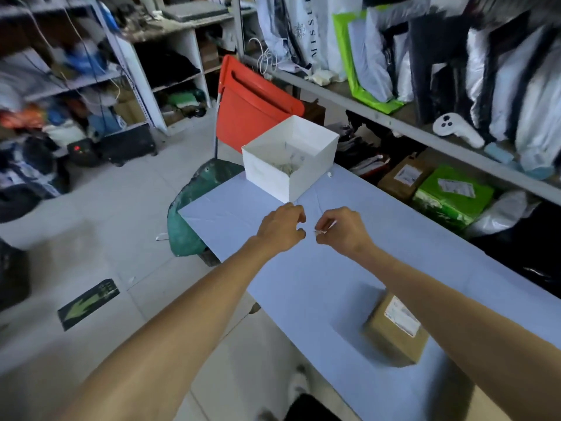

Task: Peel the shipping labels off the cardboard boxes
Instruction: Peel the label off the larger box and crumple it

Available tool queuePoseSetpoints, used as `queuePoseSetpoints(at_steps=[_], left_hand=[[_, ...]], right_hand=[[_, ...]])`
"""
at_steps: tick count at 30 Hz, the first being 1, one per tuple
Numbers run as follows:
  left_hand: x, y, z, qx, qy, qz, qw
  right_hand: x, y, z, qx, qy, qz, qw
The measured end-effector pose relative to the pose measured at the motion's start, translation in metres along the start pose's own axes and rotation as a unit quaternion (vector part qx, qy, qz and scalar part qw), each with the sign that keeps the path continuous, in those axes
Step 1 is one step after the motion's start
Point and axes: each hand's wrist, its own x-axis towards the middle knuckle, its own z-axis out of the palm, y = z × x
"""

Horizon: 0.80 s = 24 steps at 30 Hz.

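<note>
Both my arms reach out over the pale blue table (pixel 303 284). My right hand (pixel 341 229) pinches a small white scrap of peeled label (pixel 323 230) between fingertips. My left hand (pixel 282 227) hovers just left of it with curled fingers and nothing visible in them. An open white box (pixel 312 177) with bits of paper inside stands just beyond the hands. A small cardboard box (pixel 391 338) carrying a white shipping label (pixel 402 316) sits on the table under my right forearm.
A red chair (pixel 252 107) stands behind the white box, a green sack (pixel 188 220) at the table's far-left corner. Under the right-hand shelf lie a labelled cardboard box (pixel 406 176) and a green parcel (pixel 452 196). Cluttered shelves line the far side.
</note>
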Motion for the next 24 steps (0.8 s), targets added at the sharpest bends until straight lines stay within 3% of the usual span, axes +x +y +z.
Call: queuePoseSetpoints(at_steps=[8, 15, 21, 24], left_hand=[[0.092, -0.047, -0.045, 0.068, -0.012, -0.047, 0.996], [0.155, -0.064, -0.086, 0.127, -0.041, -0.042, 0.99], [0.195, -0.08, -0.103, 0.142, -0.065, -0.038, 0.987], [0.207, -0.086, -0.104, 0.159, -0.093, -0.04, 0.982]], right_hand=[[0.115, -0.011, -0.015, -0.013, -0.004, -0.02, 1.0], [0.202, -0.042, -0.018, -0.07, -0.053, -0.044, 0.995], [0.275, -0.047, -0.006, -0.089, -0.014, -0.038, 0.995], [0.287, -0.046, -0.004, -0.076, -0.04, -0.028, 0.996]])
